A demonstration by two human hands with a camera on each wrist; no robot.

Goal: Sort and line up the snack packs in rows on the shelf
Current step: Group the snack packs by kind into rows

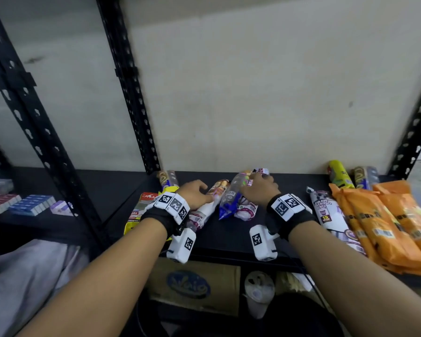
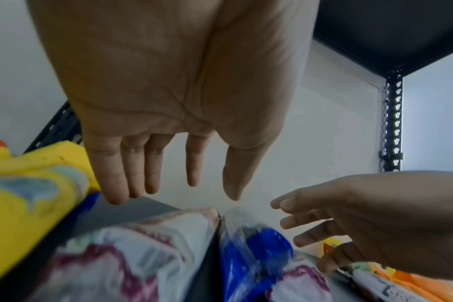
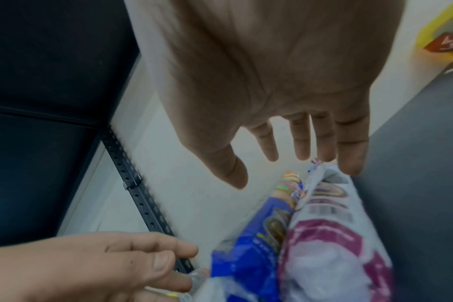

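Several snack packs lie in a loose heap mid-shelf [image 1: 229, 237]. My left hand [image 1: 199, 190] hovers with straight fingers [image 2: 150, 173] over a white and maroon pack [image 1: 204, 211] [image 2: 132, 255], holding nothing. My right hand [image 1: 260, 183] is spread over a blue pack [image 1: 229, 201] [image 3: 251, 245] and a white and magenta pack [image 1: 247, 211] [image 3: 331, 214]. Its little finger [image 3: 352, 159] hangs just at that pack's far end; I cannot tell whether it touches. In the left wrist view the blue pack [image 2: 256, 245] lies right of the white one, and a yellow pack [image 2: 34, 183] lies left.
Orange packs [image 1: 387, 220] are stacked at the right end, a white drawstring-bag roll [image 1: 331, 215] beside them. A yellow-green pack [image 1: 338, 176] lies against the back wall. A yellow and red pack [image 1: 141, 207] lies left. Black posts [image 1: 131, 93] frame the shelf. Small boxes [image 1: 29, 203] fill the neighbouring shelf.
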